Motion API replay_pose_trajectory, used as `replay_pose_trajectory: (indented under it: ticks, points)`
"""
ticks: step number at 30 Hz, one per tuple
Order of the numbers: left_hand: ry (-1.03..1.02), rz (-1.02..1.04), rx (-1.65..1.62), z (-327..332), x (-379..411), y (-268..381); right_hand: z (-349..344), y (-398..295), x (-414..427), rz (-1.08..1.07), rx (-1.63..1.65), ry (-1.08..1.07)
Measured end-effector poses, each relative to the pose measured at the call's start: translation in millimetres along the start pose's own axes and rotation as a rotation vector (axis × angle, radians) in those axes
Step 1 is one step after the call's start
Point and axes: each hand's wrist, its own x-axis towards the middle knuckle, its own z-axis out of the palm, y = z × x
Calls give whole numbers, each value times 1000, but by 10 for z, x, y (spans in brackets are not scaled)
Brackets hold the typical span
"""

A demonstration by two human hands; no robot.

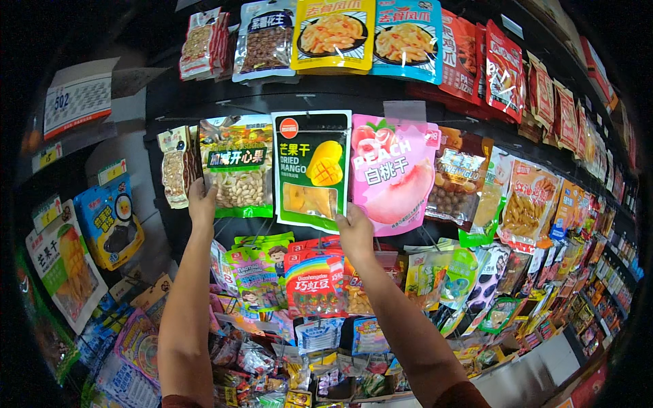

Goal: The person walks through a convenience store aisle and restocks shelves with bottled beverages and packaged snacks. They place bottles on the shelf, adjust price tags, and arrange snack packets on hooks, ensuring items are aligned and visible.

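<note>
Both my arms reach up to a dark rack of hanging snack packets. My left hand (202, 199) is at the lower left edge of a clear-fronted bag of pistachios (240, 173), beside a narrow packet of nuts (175, 168); whether its fingers grip either one is unclear. With thumb and fingers, my right hand (354, 229) holds the lower right corner of a green and black dried mango pouch (312, 168). Just right of that pouch hangs a pink dried peach pouch (393, 178), close behind my right hand.
Yellow (334, 35) and blue food pouches (405, 41) hang above. A red candy bag (314, 283) and a green candy bag (257, 275) hang below, between my forearms. Another mango packet (66, 265) hangs on the left side rack. Rows of packets run off to the right.
</note>
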Motion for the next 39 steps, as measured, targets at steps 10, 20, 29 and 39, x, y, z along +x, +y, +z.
replay_pose_trajectory:
  ticks: [10,20,29,39]
  points:
    - [-231,350,-93,826,-1299,955,-666,203,-328,-8,336,-101]
    - [-667,2,-214,1616,-1939,1145,-1946,557,493,-129,494,152]
    - [-550,-50,-126,1883,-2108,938,-1852,841,647,123,627,-226]
    - [-425,-191,-312,1879,-2330,993,-1951,760,438,216,676,-218]
